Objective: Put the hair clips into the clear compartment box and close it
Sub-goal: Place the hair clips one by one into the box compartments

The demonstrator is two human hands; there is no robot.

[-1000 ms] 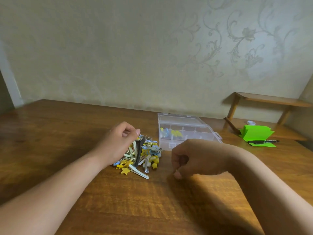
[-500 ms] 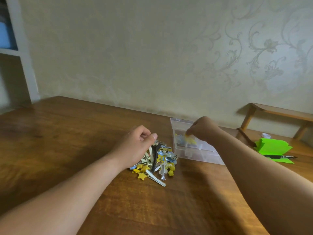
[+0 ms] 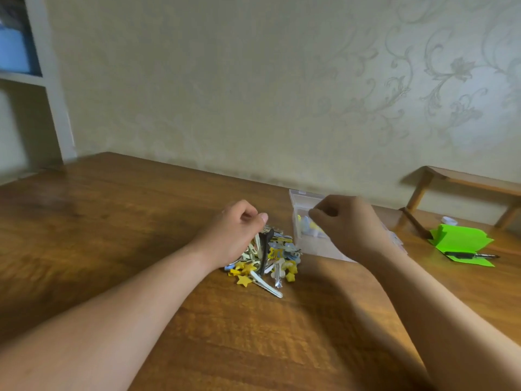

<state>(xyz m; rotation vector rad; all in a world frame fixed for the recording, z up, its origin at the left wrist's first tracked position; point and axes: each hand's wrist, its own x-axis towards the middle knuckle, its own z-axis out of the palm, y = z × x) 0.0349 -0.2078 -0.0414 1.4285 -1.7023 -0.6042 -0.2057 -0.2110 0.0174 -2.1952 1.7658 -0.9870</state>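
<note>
Hair clips lie heaped under the left hand, whose fingers curl onto the pile. The right hand hovers curled over the clear compartment box. I cannot tell whether either pinches a clip. Best to release low inside one compartment so nothing bounces out.

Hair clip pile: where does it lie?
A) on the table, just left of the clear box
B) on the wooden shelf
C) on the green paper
A: the clips lie heaped on the bare table, right beside the box on its left side.
</note>
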